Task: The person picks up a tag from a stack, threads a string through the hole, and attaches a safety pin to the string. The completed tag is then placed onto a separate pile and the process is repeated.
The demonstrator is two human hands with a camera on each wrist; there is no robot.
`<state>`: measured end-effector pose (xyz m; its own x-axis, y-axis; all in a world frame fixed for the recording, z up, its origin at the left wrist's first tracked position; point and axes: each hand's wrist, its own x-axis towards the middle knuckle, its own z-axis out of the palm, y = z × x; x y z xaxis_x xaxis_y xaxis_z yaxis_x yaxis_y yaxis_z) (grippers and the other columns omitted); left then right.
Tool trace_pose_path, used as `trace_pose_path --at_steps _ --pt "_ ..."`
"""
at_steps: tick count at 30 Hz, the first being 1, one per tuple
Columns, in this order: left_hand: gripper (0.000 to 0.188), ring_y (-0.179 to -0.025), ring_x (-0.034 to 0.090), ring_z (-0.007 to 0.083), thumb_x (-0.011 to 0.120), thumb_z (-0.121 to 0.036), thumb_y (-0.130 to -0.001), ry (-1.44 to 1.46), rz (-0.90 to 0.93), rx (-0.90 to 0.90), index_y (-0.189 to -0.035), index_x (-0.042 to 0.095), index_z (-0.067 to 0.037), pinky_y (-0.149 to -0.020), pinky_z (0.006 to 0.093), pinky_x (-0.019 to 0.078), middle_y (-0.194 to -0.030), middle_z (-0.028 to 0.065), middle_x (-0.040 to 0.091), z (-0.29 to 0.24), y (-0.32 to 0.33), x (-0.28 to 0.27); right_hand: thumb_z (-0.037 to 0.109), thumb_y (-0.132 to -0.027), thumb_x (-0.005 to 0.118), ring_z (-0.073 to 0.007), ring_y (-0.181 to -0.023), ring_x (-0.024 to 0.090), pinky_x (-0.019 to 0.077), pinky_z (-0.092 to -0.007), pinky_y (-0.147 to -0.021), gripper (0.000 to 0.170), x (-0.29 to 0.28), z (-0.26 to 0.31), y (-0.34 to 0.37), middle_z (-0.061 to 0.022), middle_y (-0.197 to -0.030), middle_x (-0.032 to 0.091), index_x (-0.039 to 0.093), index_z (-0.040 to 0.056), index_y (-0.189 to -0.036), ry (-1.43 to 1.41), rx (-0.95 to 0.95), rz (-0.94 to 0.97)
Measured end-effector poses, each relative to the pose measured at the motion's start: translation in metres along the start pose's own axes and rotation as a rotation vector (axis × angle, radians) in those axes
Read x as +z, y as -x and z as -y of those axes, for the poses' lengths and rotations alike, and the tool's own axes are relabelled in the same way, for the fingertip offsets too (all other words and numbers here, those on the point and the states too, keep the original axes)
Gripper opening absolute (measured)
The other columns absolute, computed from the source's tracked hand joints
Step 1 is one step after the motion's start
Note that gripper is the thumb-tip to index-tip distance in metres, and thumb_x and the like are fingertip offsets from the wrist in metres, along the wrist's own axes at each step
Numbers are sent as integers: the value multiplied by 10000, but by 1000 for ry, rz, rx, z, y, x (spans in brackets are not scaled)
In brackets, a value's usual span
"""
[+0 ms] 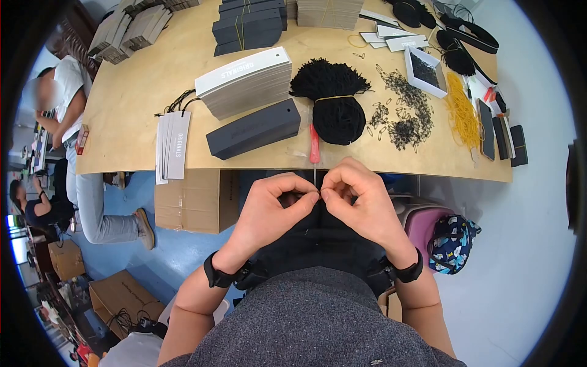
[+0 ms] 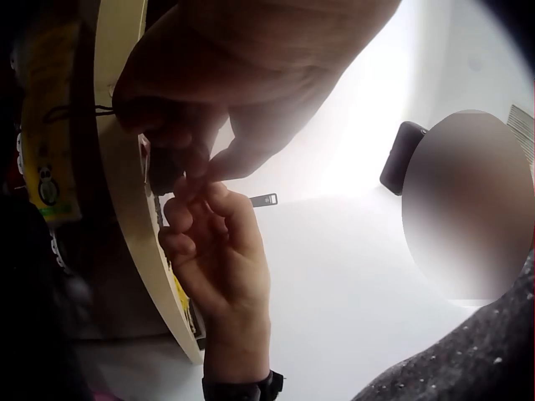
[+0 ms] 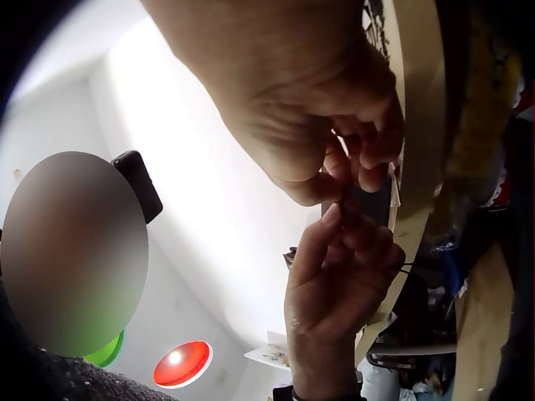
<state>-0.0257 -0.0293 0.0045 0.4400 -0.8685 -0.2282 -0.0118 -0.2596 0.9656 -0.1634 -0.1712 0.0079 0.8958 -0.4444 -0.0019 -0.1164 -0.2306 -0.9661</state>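
Note:
In the head view my left hand (image 1: pixel 269 208) and right hand (image 1: pixel 364 202) meet fingertip to fingertip just off the table's front edge. Each pinches between thumb and index finger. A thin black cord (image 2: pixel 79 110) loops out from the left hand in the left wrist view; the part between the fingertips is mostly hidden. Right above the fingertips, a red-handled tool (image 1: pixel 315 145) lies at the table edge, its thin metal shaft pointing down to them. Beyond it sits a bundle of black cords (image 1: pixel 338 119) tied with a yellow band.
Stacks of grey tags (image 1: pixel 244 82) and black tags (image 1: pixel 254 129) stand on the table (image 1: pixel 140 134). Corded tags (image 1: pixel 174 144) overhang the edge at left. Rightward are scattered safety pins (image 1: pixel 406 116), a white box (image 1: pixel 426 72), yellow bands (image 1: pixel 463 113) and a phone (image 1: pixel 486 129). A cardboard box (image 1: pixel 186 199) stands below.

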Motion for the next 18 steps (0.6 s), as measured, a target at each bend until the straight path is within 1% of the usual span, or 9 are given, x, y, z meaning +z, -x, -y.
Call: trace_pose_path --at_steps 4,5,7,8,9,10,12,13,18 --pt "96 -763 549 43 695 -69 -903 23 16 3 -919 704 25 -697 211 438 -827 -5 669 4 0 -1 6 -869 671 -90 -696 575 442 -236 -585 77 3 -6 1 -40 -868 544 613 9 -920 -64 19 -18" --pt "96 -763 549 43 695 -69 -903 23 16 3 -919 704 25 -697 211 438 -827 -5 669 7 -1 -1 2 -870 665 -96 -707 581 444 -240 -586 84 4 -7 1 -44 -892 552 621 12 -941 -123 37 -23" --pt "110 -723 557 24 690 -87 -908 202 14 -16 -925 708 20 -656 200 450 -830 -8 681 12 -2 -1 -3 -872 658 -101 -718 586 447 -243 -587 96 3 -5 2 -49 -916 560 629 15 -962 -183 57 -28" --pt "110 -723 557 24 690 -87 -908 202 14 -16 -925 708 20 -656 200 450 -830 -8 681 11 -2 -2 -3 -869 665 -122 -717 597 463 -256 -591 126 0 1 3 -55 -940 566 641 22 -990 -75 -30 -85" --pt "99 -784 583 44 683 -74 -915 255 28 -41 -936 706 19 -714 210 463 -860 13 689 9 -2 -3 -2 -865 671 -142 -716 607 478 -269 -595 157 -2 3 4 -62 -964 572 653 30 -1017 34 -117 -140" --pt "88 -845 608 65 677 -61 -922 307 42 -66 -947 704 19 -771 219 476 -889 34 697 8 -2 -4 -2 -865 671 -142 -716 607 478 -269 -595 157 -4 2 5 -62 -964 572 653 30 -1017 34 -117 -140" --pt "88 -838 603 64 676 -59 -921 310 48 -82 -949 703 20 -767 220 476 -888 31 694 8 -3 -6 18 -837 715 -198 -712 618 508 -304 -607 228 -7 1 6 -75 -988 571 671 47 -1060 334 -348 -115" --pt "88 -832 599 63 675 -56 -920 312 55 -98 -951 702 21 -763 221 475 -887 27 691 8 -2 -6 37 -806 750 -232 -720 625 526 -329 -623 259 -6 0 6 -82 -966 569 679 56 -1054 379 -387 -104" --pt "94 -821 588 64 669 -59 -927 247 63 -108 -969 699 20 -765 218 470 -875 13 679 5 0 -7 37 -772 764 -227 -709 617 516 -337 -611 223 -4 -6 1 -72 -913 569 669 59 -973 461 -487 -89"
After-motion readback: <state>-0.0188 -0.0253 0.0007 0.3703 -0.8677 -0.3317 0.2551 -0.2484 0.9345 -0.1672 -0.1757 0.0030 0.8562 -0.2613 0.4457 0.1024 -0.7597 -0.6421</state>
